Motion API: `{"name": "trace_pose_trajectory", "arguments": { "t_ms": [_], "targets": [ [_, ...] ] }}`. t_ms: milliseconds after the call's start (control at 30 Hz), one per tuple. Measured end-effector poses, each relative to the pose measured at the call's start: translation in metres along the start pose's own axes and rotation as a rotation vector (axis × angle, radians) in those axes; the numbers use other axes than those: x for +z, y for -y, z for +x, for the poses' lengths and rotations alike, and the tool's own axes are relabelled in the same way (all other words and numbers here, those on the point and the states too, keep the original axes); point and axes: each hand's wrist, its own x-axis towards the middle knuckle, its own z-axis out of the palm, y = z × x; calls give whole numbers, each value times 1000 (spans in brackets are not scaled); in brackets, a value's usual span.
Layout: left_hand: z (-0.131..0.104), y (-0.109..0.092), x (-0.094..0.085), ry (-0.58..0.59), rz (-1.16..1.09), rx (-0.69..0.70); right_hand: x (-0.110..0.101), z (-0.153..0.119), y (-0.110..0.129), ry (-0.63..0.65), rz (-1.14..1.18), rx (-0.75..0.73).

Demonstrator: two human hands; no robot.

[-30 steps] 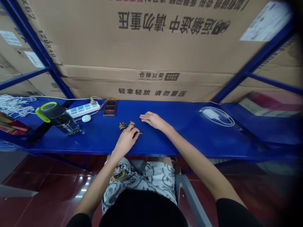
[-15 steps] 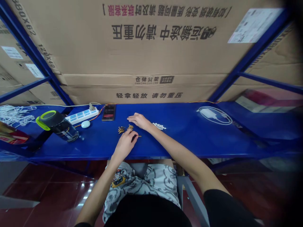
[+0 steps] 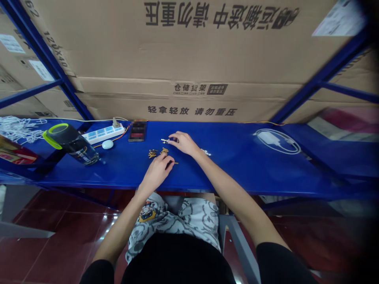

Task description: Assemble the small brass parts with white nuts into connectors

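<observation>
My left hand (image 3: 160, 169) is closed at the front middle of the blue shelf, with a thin brass-coloured piece (image 3: 176, 163) sticking out from its fingertips. Just beyond it lie brass-coloured screws (image 3: 152, 154) and a small group of brass-coloured pieces (image 3: 164, 150). My right hand (image 3: 181, 142) is farther back, its thumb and finger pinched at some small white pieces (image 3: 165, 141); what exactly it grips is too small to tell. More white round pieces (image 3: 206, 152) lie partly hidden behind my right forearm.
A dark bottle (image 3: 75, 144) with a green ring, a power strip (image 3: 103, 134), a white oval object (image 3: 107, 144) and a phone-like dark object (image 3: 137, 130) are on the left. A coiled white cable with charger (image 3: 276, 141) lies right. Cardboard (image 3: 189, 59) stands behind the blue shelf (image 3: 251, 169).
My right hand has drawn its fingers together, uncovering small white pieces at its fingertips. My left hand still holds the brass-coloured piece. The whole view has shifted slightly.
</observation>
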Motion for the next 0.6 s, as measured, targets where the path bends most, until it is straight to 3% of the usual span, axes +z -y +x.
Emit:
{"name": "trace_pose_trajectory", "arguments": {
  "t_ms": [167, 367, 600],
  "targets": [
    [1, 1, 1, 2, 9, 13, 13, 4, 6, 20, -47, -28],
    [1, 1, 1, 9, 15, 12, 22, 18, -6, 5, -106, 18],
    [0, 1, 1, 5, 35, 22, 15, 28, -17, -14, -85, 7]
  ]
}}
